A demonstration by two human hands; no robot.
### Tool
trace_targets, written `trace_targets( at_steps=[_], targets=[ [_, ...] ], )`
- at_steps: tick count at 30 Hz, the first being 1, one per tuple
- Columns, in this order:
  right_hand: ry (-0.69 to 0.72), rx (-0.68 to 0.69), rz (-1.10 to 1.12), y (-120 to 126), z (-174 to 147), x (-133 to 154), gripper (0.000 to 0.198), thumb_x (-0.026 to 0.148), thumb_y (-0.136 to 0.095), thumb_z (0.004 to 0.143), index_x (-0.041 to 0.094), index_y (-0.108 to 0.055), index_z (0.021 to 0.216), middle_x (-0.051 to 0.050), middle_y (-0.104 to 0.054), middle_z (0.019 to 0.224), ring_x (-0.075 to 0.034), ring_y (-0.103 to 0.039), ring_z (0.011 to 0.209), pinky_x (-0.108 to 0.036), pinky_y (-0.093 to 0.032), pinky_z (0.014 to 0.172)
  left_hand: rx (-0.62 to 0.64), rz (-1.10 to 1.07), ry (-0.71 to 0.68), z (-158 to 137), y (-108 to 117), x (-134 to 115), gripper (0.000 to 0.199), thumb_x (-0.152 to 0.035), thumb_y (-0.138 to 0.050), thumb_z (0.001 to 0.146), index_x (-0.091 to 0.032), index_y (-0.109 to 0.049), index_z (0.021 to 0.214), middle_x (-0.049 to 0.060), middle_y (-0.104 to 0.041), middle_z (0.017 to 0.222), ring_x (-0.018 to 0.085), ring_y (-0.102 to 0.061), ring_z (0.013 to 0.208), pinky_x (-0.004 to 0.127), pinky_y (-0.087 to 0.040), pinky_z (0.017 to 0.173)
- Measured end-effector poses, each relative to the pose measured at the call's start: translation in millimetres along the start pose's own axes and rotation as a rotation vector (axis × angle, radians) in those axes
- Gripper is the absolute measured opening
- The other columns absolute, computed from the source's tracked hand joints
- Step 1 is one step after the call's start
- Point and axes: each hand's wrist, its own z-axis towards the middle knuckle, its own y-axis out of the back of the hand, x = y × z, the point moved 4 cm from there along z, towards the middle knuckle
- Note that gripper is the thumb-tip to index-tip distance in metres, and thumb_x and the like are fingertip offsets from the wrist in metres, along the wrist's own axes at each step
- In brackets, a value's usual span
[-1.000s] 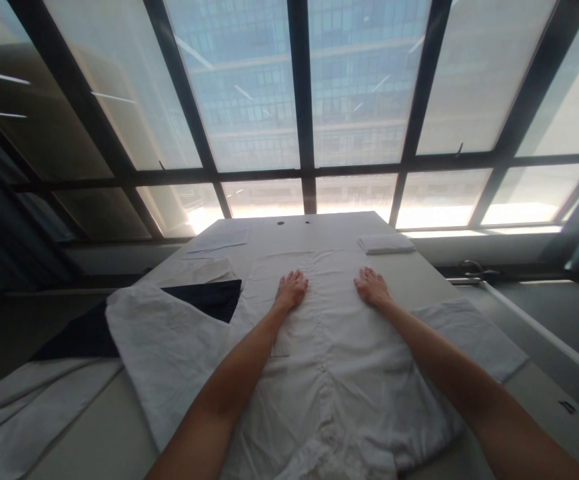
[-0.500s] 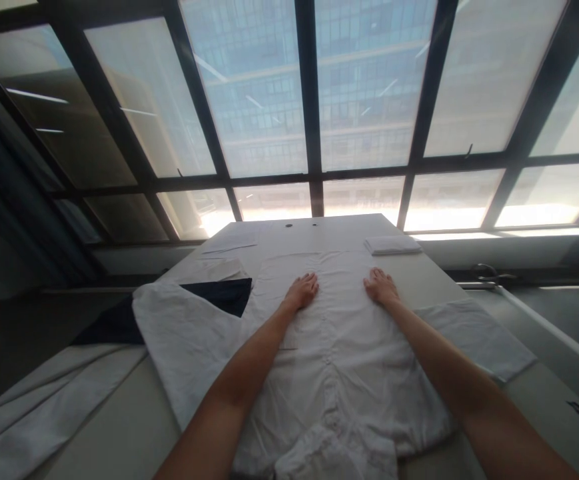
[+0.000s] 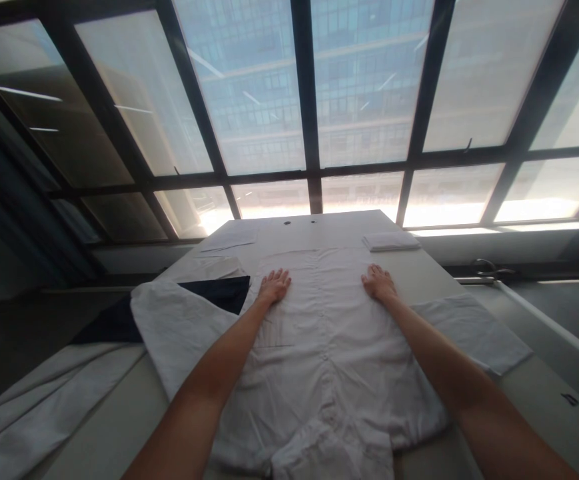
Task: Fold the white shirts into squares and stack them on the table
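Note:
A white button-front shirt (image 3: 319,320) lies spread on the table, its collar toward me and its hem at the far end. Its left sleeve in view stretches out over a dark cloth, and the other sleeve reaches out to the right. My left hand (image 3: 275,287) rests flat on the shirt's left side, fingers spread a little. On the right edge of the shirt lies my right hand (image 3: 379,283), palm down with fingers outstretched. Small wrinkles run along the button placket between the hands.
The white table (image 3: 339,227) runs to a wall of windows. A folded white cloth (image 3: 390,241) lies at the far right, papers (image 3: 226,240) at the far left. Dark blue cloth (image 3: 224,292) and pale fabric (image 3: 59,387) lie at left. A metal rail (image 3: 549,323) passes on the right.
My left hand has slid left across the shirt, away from the placket, uncovering a chest pocket. My right hand stays at the shirt's right edge.

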Motion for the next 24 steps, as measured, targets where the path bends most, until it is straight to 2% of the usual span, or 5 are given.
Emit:
trace_targets(
  at_steps=[4,7,11,17,24],
  targets=[
    [0.003,-0.011,0.010,2.3,-2.3,0.7,0.062,0.038,-0.030,0.099,0.006,-0.036,0.152,-0.016,-0.033,0.159,-0.024,-0.026,0.146,-0.041,-0.018,0.118,0.007,0.014,0.063,-3.8,5.3,19.7,0.058,-0.046,-0.020,0.104,-0.026,-0.028,0.157,0.007,-0.020,0.164,0.029,-0.018,0.151,0.053,-0.019,0.119],
    [0.000,-0.012,0.013,3.3,-2.7,1.4,0.061,0.038,-0.031,0.099,0.006,-0.037,0.151,-0.017,-0.033,0.159,-0.024,-0.027,0.146,-0.041,-0.018,0.118,0.028,0.008,0.096,-5.8,7.8,15.3,0.058,-0.046,-0.020,0.103,-0.025,-0.028,0.157,0.010,-0.019,0.164,0.031,-0.019,0.151,0.057,-0.020,0.117],
    [-0.005,-0.010,0.013,2.8,-1.6,1.9,0.059,0.037,-0.032,0.099,0.008,-0.039,0.150,-0.017,-0.035,0.158,-0.025,-0.028,0.146,-0.041,-0.019,0.117,0.067,-0.013,0.044,-16.6,5.5,-19.4,0.061,-0.053,-0.019,0.103,-0.027,-0.027,0.157,0.010,-0.019,0.165,0.034,-0.018,0.150,0.060,-0.022,0.115],
    [0.005,-0.018,0.012,2.1,-1.5,1.5,0.060,0.037,-0.030,0.099,0.008,-0.039,0.151,-0.016,-0.034,0.159,-0.025,-0.027,0.146,-0.042,-0.019,0.117,0.025,-0.080,-0.242,-59.1,-12.5,-89.9,0.065,-0.059,-0.014,0.102,-0.028,-0.020,0.159,0.006,-0.015,0.166,0.032,-0.012,0.152,0.060,-0.017,0.117],
    [0.010,-0.025,-0.001,3.6,-2.7,0.8,0.061,0.038,-0.029,0.098,0.006,-0.040,0.149,-0.017,-0.035,0.158,-0.026,-0.028,0.145,-0.042,-0.021,0.116,-0.061,-0.074,-0.275,-74.9,-15.8,-99.1,0.061,-0.054,-0.018,0.103,-0.025,-0.029,0.156,0.005,-0.023,0.164,0.028,-0.017,0.152,0.053,-0.016,0.120]
  ],
)
